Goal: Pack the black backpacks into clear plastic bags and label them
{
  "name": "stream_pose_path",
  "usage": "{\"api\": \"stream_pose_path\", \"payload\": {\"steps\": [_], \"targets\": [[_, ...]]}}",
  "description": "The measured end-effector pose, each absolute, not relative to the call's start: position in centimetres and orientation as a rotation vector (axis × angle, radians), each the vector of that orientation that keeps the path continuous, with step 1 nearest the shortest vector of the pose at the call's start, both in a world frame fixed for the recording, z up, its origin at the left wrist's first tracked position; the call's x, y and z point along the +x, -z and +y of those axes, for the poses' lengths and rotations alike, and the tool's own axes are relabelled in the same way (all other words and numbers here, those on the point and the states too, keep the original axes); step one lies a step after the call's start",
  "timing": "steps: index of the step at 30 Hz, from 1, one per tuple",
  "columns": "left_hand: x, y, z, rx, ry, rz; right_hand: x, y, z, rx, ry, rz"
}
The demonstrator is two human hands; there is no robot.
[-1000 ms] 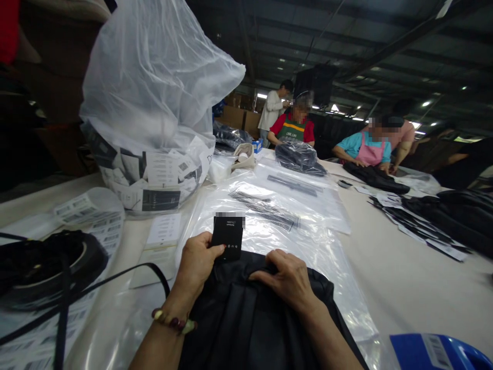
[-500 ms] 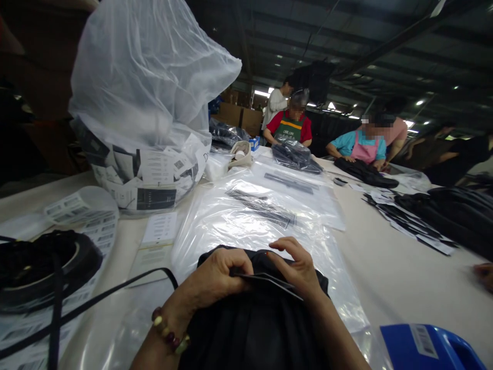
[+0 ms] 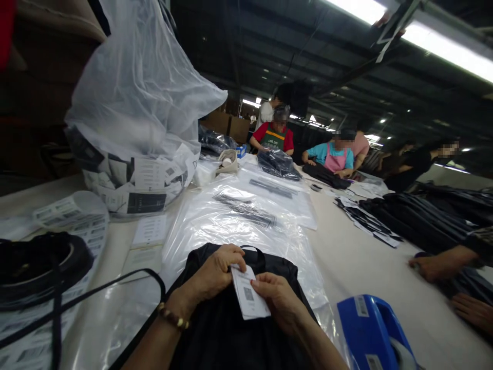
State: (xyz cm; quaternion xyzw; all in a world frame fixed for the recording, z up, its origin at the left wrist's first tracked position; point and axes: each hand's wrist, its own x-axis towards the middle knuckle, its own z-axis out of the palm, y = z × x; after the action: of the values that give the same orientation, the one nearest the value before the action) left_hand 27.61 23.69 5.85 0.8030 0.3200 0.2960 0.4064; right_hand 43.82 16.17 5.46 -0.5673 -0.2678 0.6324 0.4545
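A black garment [image 3: 215,334] lies in front of me on clear plastic bags [image 3: 215,226]. Both my hands rest on it near its neck end. My left hand [image 3: 215,275] pinches the top of a white hang tag [image 3: 248,298] printed with a barcode. My right hand [image 3: 279,300] pinches the tag's right edge. The tag lies flat, white side up, over the black cloth. A bead bracelet circles my left wrist.
A big clear bag of tags [image 3: 134,128] stands at the left, with label sheets [image 3: 73,216] and a black strap roll [image 3: 34,267] beside it. A blue tool [image 3: 370,334] lies at the lower right. A co-worker's hands [image 3: 442,264] and black garments [image 3: 416,216] are at the right; other people work at the far end.
The tag has turned from its black face, through edge-on, to its white barcode side. Both hands now pinch it. The view swung left and a co-worker's hands came in at the right.
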Motion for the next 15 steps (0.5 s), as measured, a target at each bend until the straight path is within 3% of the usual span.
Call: {"api": "stream_pose_path", "payload": {"steps": [6, 11, 15], "targets": [[26.4, -6.9, 19.0, 2.134, -0.338, 1.629, 44.7, -5.0, 15.1, -1.502, -1.379, -0.694], [26.2, -6.1, 15.7, 2.140, -0.103, 1.673, 44.6, -4.4, 14.5, -1.549, -1.281, -0.767], [26.4, -6.0, 16.4, 1.895, -0.268, 1.626, 44.5, -4.1, 14.6, -1.596, -1.209, -0.816]]}}
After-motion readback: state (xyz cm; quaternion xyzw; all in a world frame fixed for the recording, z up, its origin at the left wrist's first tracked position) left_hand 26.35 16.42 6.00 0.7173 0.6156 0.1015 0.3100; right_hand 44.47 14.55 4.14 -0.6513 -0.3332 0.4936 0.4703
